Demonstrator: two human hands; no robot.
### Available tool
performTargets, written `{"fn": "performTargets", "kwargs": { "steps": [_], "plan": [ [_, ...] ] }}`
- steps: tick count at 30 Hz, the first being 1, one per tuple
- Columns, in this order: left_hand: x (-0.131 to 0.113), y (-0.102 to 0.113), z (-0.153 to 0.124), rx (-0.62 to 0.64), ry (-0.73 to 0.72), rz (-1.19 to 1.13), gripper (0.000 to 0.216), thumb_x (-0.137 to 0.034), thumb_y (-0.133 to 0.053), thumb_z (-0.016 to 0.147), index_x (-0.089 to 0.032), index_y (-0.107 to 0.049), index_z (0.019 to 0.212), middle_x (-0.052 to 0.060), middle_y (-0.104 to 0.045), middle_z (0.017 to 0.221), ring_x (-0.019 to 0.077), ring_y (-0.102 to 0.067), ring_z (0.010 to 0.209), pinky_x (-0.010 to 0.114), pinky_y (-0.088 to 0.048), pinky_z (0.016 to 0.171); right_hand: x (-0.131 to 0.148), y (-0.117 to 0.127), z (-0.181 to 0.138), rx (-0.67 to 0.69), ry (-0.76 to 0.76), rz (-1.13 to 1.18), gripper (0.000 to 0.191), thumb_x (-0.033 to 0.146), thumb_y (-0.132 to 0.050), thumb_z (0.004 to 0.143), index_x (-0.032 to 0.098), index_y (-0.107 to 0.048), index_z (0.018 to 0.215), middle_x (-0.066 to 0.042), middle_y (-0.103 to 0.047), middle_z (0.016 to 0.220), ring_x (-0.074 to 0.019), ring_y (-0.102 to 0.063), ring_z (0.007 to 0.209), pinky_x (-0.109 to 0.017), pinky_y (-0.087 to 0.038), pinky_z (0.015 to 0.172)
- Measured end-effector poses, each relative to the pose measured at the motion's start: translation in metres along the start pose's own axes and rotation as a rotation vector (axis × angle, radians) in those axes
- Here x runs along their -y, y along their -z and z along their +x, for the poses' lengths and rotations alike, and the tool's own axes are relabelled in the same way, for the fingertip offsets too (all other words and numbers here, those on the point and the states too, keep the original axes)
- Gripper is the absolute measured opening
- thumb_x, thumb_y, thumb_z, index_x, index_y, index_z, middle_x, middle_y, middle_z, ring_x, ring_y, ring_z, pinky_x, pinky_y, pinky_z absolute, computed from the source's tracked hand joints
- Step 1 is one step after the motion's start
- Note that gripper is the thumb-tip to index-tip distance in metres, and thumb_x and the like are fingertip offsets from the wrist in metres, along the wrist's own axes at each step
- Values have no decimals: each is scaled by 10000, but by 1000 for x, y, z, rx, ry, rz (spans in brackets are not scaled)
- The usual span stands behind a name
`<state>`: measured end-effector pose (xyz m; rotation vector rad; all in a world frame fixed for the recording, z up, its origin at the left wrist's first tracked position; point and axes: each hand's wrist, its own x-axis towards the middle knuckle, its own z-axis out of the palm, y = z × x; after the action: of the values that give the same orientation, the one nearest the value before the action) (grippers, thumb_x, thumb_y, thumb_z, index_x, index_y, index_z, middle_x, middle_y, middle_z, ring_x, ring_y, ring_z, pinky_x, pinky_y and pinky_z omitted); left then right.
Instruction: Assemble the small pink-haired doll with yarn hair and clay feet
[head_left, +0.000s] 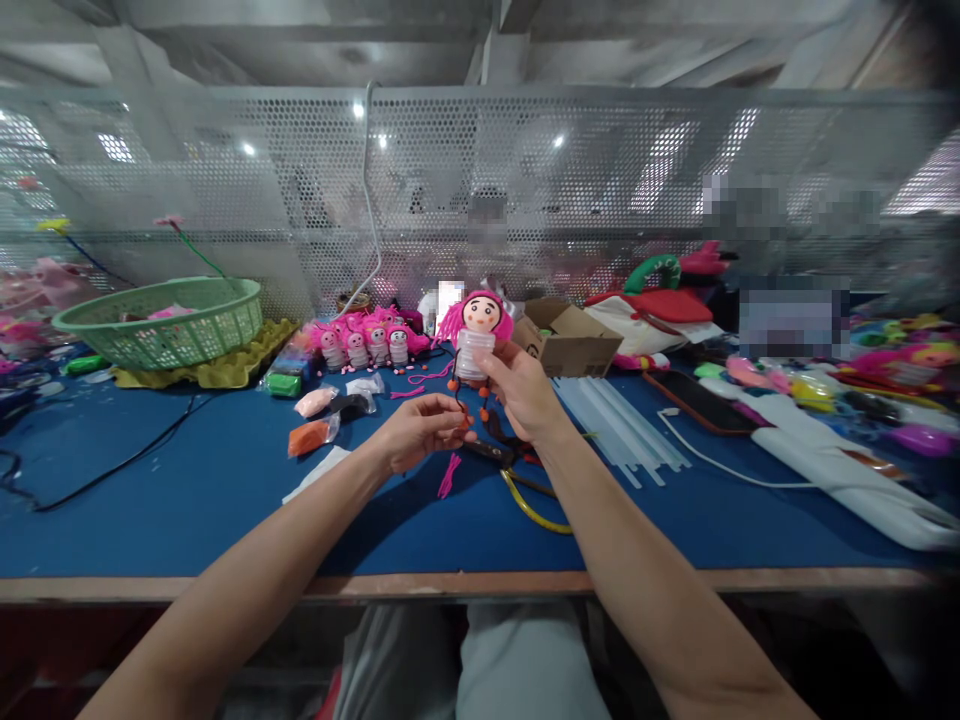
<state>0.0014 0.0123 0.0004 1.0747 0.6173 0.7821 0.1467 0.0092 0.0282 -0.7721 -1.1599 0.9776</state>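
A pink-haired doll (477, 345) with a clear ribbed body and thin dark limbs ending in orange blobs is upright above the table. My right hand (526, 392) is closed around its body from the right side. Below the doll, my left hand (427, 430) pinches the orange end of one dangling leg, partly hidden by the fingertips. Beneath the hands lie a dark-bladed cutting tool with a yellow handle (534, 515) and a small bundle of pink cord (448, 477). Several similar dolls (365, 346) stand in a row behind my left hand.
Orange clay in a bag (311, 437) and white paper lie left. A green basket (161, 325) rests on a yellow tray. Rightward are a cardboard box (577, 345), translucent sticks (619, 425), a phone (701, 402) and a white device with a cable (847, 485). A perforated screen stands behind.
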Motion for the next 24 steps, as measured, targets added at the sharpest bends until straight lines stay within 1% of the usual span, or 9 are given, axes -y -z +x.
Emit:
{"fn": "performTargets", "kwargs": {
  "steps": [2, 7, 11, 13, 15, 19, 24],
  "plan": [
    [0, -1, 0, 1, -11, -15, 332, -204, -772, 500, -106, -553, 729, 16, -631, 673, 141, -636, 625, 232, -449, 611, 1, 0, 0, 8, 3, -6, 346, 379, -679, 588, 165, -571, 837, -5, -634, 754, -124, -563, 634, -243, -438, 548],
    [2, 1, 2, -5, -40, -34, 317, -198, -781, 482, -99, -560, 688, 4, -622, 633, 94, -604, 565, 201, -436, 575, 1, -1, -1, 9, -4, -21, 341, 384, -672, 598, 172, -578, 849, -5, -637, 749, -139, -576, 632, -264, -437, 553],
    [3, 1, 3, 4, -42, -39, 333, -181, -786, 466, -102, -577, 714, 6, -627, 640, 100, -609, 603, 204, -437, 605, 1, -1, 0, 4, 6, 7, 328, 363, -679, 597, 175, -585, 849, -2, -639, 768, -137, -578, 659, -272, -451, 595],
    [3, 0, 3, 20, -67, -29, 340, -140, -786, 455, -103, -577, 721, -2, -622, 637, 97, -608, 616, 207, -435, 627, 0, 0, 0, 4, 8, 17, 317, 353, -680, 598, 174, -585, 842, -1, -637, 766, -132, -573, 652, -264, -449, 585],
    [3, 0, 2, 31, -94, -6, 333, -121, -780, 458, -107, -569, 715, -12, -614, 634, 92, -602, 600, 209, -431, 617, -1, 0, 0, 4, 6, 18, 311, 348, -678, 602, 172, -584, 840, -2, -636, 763, -126, -568, 638, -259, -447, 575],
    [2, -1, 1, 47, -104, 52, 310, -164, -766, 500, -115, -549, 716, -8, -612, 668, 112, -604, 557, 213, -401, 531, -1, 0, 0, 1, 2, 10, 313, 354, -674, 608, 173, -579, 846, -3, -633, 763, -124, -567, 634, -259, -450, 574],
    [3, -1, 2, 43, -118, 31, 296, -189, -768, 498, -109, -549, 679, -5, -612, 637, 100, -593, 553, 200, -394, 532, 1, -1, -1, -3, -1, -21, 344, 375, -669, 606, 164, -579, 863, -9, -634, 758, -128, -568, 645, -262, -454, 584]
  ]
}}
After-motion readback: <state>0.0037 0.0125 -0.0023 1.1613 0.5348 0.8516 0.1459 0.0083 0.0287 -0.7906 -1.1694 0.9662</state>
